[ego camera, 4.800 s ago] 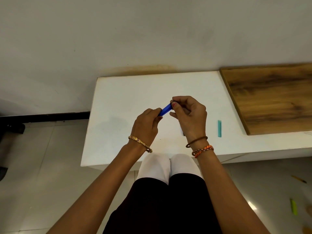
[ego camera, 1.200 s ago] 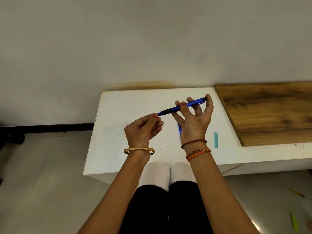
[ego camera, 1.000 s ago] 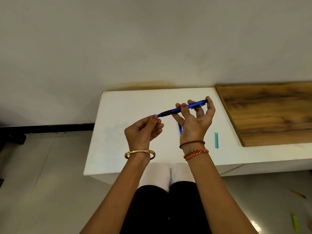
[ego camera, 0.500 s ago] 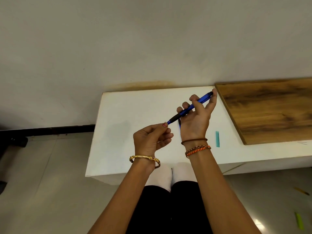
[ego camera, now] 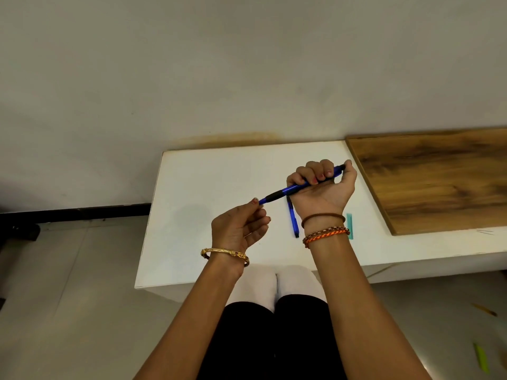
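Note:
My right hand (ego camera: 322, 189) grips a blue pen (ego camera: 282, 193) with a black grip section, fingers curled round its barrel and thumb at its rear end. The pen slants down to the left above the white table (ego camera: 208, 187). My left hand (ego camera: 240, 227) pinches the pen's front tip between thumb and forefinger. A second blue pen (ego camera: 293, 220) lies on the table below the right hand, partly hidden by it.
A small teal strip (ego camera: 349, 225) lies on the table right of my right wrist. A wooden board (ego camera: 433, 182) covers the table's right part. The wall stands right behind the table. On the floor at right lie a green marker (ego camera: 482, 362) and a yellow pencil (ego camera: 484, 309).
My right fingers have curled from spread to a closed grip round the pen. The left hand moved up to pinch the pen's tip. The pen's rear has dropped to a flatter angle.

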